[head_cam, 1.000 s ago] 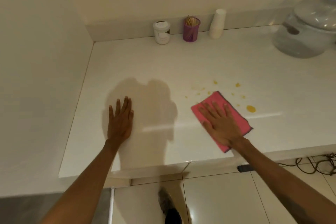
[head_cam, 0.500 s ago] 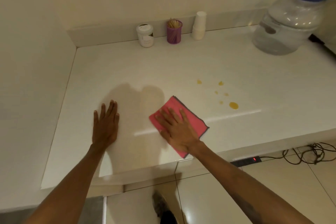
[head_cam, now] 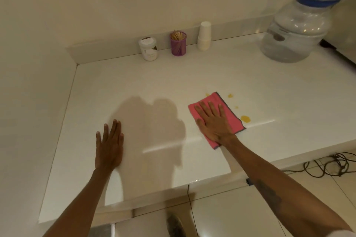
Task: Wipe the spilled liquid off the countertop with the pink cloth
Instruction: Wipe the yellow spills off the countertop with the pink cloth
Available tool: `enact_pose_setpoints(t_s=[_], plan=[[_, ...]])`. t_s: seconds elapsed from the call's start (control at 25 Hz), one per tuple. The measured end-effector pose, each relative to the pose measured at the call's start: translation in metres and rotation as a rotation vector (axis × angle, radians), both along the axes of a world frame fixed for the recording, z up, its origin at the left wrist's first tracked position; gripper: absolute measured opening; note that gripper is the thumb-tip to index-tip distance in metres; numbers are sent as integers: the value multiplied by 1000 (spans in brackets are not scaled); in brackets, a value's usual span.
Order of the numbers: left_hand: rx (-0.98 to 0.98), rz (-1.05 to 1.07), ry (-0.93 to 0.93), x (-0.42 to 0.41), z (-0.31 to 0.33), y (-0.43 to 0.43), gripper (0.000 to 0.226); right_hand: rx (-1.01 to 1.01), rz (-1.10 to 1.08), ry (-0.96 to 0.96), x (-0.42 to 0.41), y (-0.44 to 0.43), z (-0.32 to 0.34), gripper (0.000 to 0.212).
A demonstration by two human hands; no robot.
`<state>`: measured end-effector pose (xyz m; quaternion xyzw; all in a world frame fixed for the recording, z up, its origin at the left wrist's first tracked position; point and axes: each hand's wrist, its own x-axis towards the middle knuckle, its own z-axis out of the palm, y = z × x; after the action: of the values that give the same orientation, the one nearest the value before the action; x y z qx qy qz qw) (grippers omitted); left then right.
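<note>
Wiping is in progress: the right hand (head_cam: 213,122), flat and open, presses the pink cloth (head_cam: 230,115) near the countertop (head_cam: 192,77) front edge, the left hand (head_cam: 109,146) rests open, and the next stroke should probably travel right over the yellow drops (head_cam: 245,118).

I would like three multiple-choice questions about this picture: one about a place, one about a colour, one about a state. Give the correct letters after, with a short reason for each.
1. Where is the largest yellow spill drop relative to the pink cloth?
A. just right of it
B. far to its left
C. under the water bottle

2. What colour is the holder of wooden sticks by the back wall?
A. green
B. purple
C. black

3. How is the right hand on the cloth?
A. clenched in a fist
B. lifted above it
C. laid flat with fingers spread

Answers:
1 A: the drop lies on the countertop beside the cloth's right edge.
2 B: the holder is purple, between the white tub and the stacked white cups.
3 C: the palm presses the cloth flat; the left hand also lies flat, on bare counter.
</note>
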<state>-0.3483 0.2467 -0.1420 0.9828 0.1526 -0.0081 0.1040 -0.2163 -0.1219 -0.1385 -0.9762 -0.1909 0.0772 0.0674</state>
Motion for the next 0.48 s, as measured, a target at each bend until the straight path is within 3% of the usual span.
enact_pose_setpoints(t_s=[0.24,0.4,0.48], plan=[[31,5,7,1,-5,5,56,5,238,-3,-20,125,6,57],[-38,6,19,1,4,2,57,-5,488,-11,-47,100,1,59],[-56,14,33,1,8,-1,56,-41,438,28,-39,64,3,62]])
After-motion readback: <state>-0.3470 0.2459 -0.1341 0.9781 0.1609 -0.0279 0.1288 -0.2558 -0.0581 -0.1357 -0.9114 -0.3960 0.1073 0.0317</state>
